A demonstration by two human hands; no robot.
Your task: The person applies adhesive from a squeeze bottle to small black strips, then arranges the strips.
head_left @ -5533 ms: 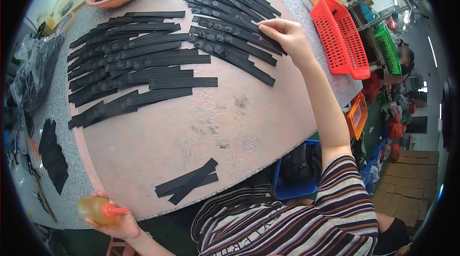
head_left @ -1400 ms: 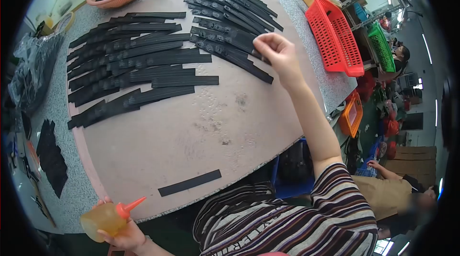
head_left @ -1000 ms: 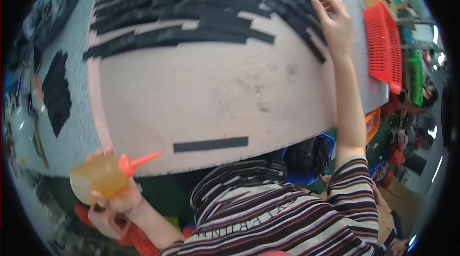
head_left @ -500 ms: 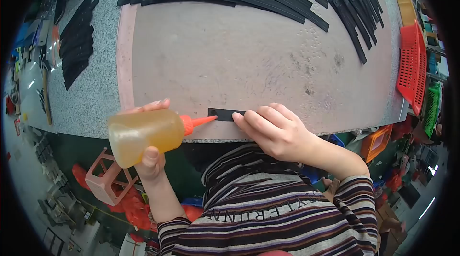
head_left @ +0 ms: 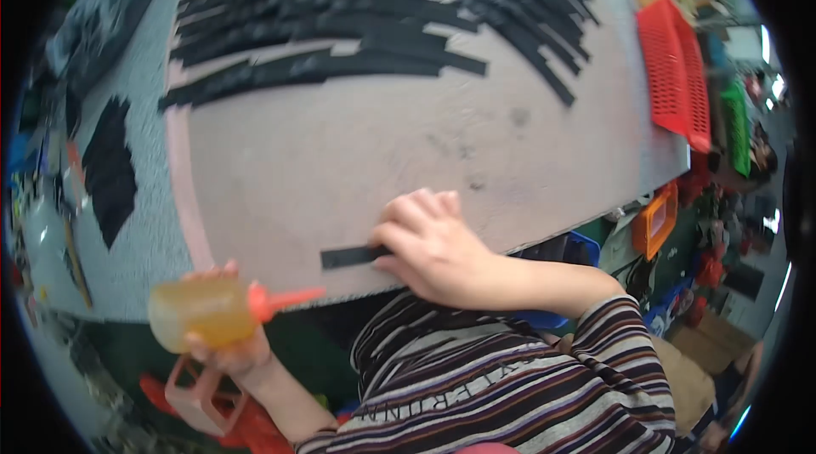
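Observation:
My left hand (head_left: 238,354) is wrapped round a squeeze bottle (head_left: 200,311) of amber liquid, which lies tilted on its side with its long red nozzle (head_left: 293,297) pointing right. The nozzle tip is apart from a short black strip (head_left: 347,258) near the table's front edge. My right hand (head_left: 432,250) grips the right end of this strip between thumb and fingers, hiding that end. Some blur lies over both hands.
Many overlapping black strips (head_left: 314,63) cover the back of the table (head_left: 357,156). A black pile (head_left: 110,173) lies at left. Red basket (head_left: 676,71) and orange crate (head_left: 654,220) stand at the right edge; a pink stool (head_left: 204,399) is below left.
The bottle's nozzle has drawn back left from the strip. My right hand still grips the strip, which looks lifted or shifted slightly. The whole view has tilted and moved.

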